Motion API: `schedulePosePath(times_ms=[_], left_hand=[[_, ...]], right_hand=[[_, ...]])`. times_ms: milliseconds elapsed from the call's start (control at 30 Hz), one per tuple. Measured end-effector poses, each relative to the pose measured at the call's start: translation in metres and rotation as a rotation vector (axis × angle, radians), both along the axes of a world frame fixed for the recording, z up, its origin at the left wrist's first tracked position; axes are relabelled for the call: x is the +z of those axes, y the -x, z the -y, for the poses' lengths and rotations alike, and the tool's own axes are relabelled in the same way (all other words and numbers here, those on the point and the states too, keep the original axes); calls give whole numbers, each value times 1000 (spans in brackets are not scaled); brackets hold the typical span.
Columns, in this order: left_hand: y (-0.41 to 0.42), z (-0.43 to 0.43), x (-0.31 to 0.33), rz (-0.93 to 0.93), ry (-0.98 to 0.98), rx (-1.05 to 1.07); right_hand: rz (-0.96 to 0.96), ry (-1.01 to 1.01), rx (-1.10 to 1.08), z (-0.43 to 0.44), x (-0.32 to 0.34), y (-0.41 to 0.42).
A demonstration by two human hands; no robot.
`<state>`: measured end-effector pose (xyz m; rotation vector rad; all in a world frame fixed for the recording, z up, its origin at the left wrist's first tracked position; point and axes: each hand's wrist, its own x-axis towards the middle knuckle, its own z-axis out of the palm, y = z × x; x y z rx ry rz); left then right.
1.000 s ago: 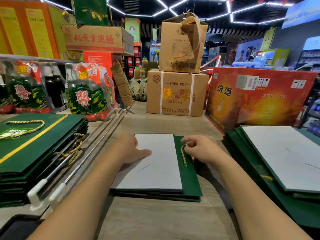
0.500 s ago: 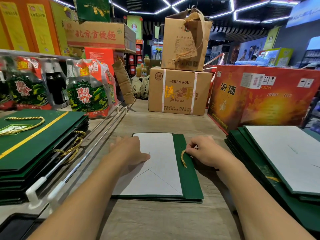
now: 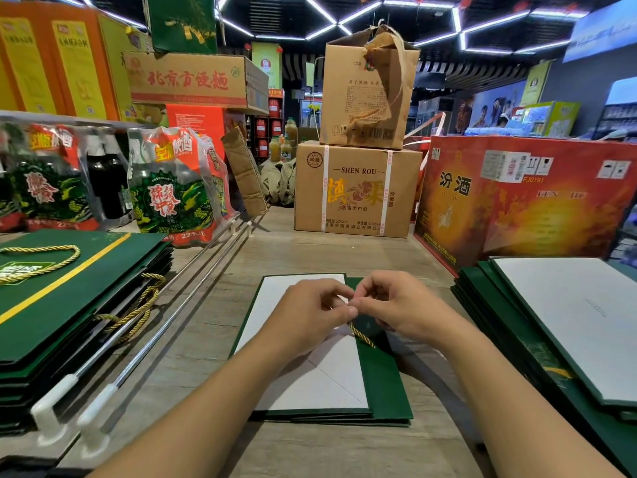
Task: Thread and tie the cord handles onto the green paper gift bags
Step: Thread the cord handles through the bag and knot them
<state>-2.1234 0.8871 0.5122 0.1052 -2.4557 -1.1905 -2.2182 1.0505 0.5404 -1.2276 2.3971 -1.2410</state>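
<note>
You are tying the gold cord (image 3: pixel 362 334) on the green bag (image 3: pixel 382 381) lying flat near you, centre table. Your left hand (image 3: pixel 310 313) and right hand (image 3: pixel 396 305) both pinch it; next, pull the knot snug.

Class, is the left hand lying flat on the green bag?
No, the left hand and right hand both pinch the twisted gold cord over the folded green paper bag.

Wood-grain surface (image 3: pixel 210 343) with flat green bag (image 3: pixel 382 388), left bag stack (image 3: pixel 69 305), right bag stack (image 3: pixel 510 353), brown carton (image 3: pixel 355 215).
</note>
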Motion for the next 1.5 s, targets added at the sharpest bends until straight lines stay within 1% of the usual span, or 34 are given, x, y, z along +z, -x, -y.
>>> schedulePosePath(times_ms=[100, 200, 233, 333, 400, 467, 600, 700, 767, 867, 967, 1033, 1100, 1167, 1233, 1267, 1333, 1433, 1500], left_hand=[[0, 4, -1, 27, 68, 72], [-3, 4, -1, 81, 115, 149], [-3, 4, -1, 86, 130, 152], [-4, 0, 0, 41, 111, 74], [-3, -3, 0, -2, 92, 16], [-3, -4, 0, -26, 124, 19], [-1, 5, 1, -35, 166, 215], [-4, 11, 3, 31, 150, 304], [-5, 11, 3, 48, 129, 253], [-5, 4, 3, 15, 44, 80], [-4, -2, 3, -27, 80, 5], [-4, -2, 3, -54, 118, 52], [-4, 1, 5, -55, 141, 150], [-3, 6, 5, -6, 144, 258], [-4, 10, 5, 62, 147, 305], [-5, 9, 5, 85, 144, 293], [-6, 5, 6, 94, 96, 197], [-6, -2, 5, 39, -36, 25], [-4, -2, 4, -21, -8, 3]], right_hand=[[20, -52, -49, -4, 4, 3], [113, -71, -84, -12, 9, 7], [105, -75, -86, -14, 9, 8], [18, -69, -43, -11, 8, 6], [-3, -63, 3, -6, 5, 3], [-12, -46, 7, -3, 4, 3], [80, 9, -74, -5, 3, 5], [46, 29, -131, -8, 5, 8], [8, 31, -120, -7, 6, 7], [-13, 50, -55, -3, 4, 2], [-26, 60, -29, 1, 2, 0], [0, 67, -31, 1, 2, 0], [54, 92, -58, 0, 2, 1], [82, 120, -100, -1, 4, 2], [65, 128, -122, -2, 5, 3], [44, 122, -118, -3, 5, 2], [20, 108, -83, -2, 5, 0], [73, 108, -19, 2, 3, -4], [125, 134, 8, 4, 1, -4]])
